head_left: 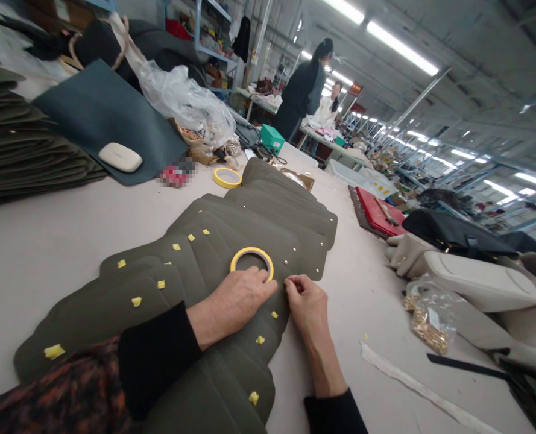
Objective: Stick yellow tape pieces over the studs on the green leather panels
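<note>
Overlapping dark olive panels [222, 235] lie fanned out across the table, dotted with small yellow tape pieces [136, 301] and, toward the far end, small metal studs. My left hand [234, 301] grips the near edge of a yellow tape roll [251, 249] above the panels. Just right of it, my right hand [307, 298] pinches its thumb and forefinger together at the panels' right edge; what is between the fingertips is too small to make out.
At left are stacked olive panels [23, 144] and a dark sheet [109, 120] bearing a white case [120, 157]. Another tape roll [227, 177] lies behind. White bags [480, 280] and a bag of gold hardware [431, 325] sit at right. People stand in the background.
</note>
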The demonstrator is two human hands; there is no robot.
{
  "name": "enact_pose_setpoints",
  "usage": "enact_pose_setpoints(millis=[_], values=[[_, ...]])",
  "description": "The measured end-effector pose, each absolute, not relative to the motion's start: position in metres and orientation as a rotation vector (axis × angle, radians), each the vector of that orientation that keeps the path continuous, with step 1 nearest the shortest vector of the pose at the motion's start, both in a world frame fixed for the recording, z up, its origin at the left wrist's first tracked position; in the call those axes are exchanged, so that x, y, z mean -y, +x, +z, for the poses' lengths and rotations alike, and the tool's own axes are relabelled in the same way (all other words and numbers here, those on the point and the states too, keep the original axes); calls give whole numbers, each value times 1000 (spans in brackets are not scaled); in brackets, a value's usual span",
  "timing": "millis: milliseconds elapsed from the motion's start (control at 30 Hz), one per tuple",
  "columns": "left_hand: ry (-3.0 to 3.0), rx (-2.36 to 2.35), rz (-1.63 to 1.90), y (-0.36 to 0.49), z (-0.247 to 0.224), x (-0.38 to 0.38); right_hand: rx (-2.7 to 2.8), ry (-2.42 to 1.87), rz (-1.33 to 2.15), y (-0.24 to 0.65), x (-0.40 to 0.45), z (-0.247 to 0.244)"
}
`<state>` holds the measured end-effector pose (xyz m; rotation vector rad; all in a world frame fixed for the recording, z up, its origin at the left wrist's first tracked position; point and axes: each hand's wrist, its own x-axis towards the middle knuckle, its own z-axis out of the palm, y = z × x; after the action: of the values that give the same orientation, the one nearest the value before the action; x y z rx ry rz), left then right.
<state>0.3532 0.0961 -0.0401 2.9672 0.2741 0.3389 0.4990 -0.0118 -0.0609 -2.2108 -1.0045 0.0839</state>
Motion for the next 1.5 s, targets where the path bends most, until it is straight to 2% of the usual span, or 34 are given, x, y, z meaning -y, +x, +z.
enact_pose_setpoints(millis=[167,267,400,567,700,933,1133,1300,1500], values=[[2971,-261,385,351,-43,-99,867,-2058,148,506,28,-65],[2969,-253,394,351,-46,-100,1066,-2017,-20,507,36,-65],[2984,-239,399,351,-48,-100,1413,-2116,-186,504,31,-66],[2991,-229,417,352,-44,-101,1332,-2293,-192,501,17,-68],[2929,-200,482,352,-37,-105,1145,-2347,-54,499,16,-62],[2835,-105,590,346,-35,-117,1199,-2155,590,493,31,-45],[2698,-29,677,345,-39,-117,1087,-1825,252,488,36,-47],[2651,-14,757,346,-45,-114,1396,-1714,4,478,31,-44],[2671,-5,664,345,-43,-111,1552,-1702,-211,470,25,-46]])
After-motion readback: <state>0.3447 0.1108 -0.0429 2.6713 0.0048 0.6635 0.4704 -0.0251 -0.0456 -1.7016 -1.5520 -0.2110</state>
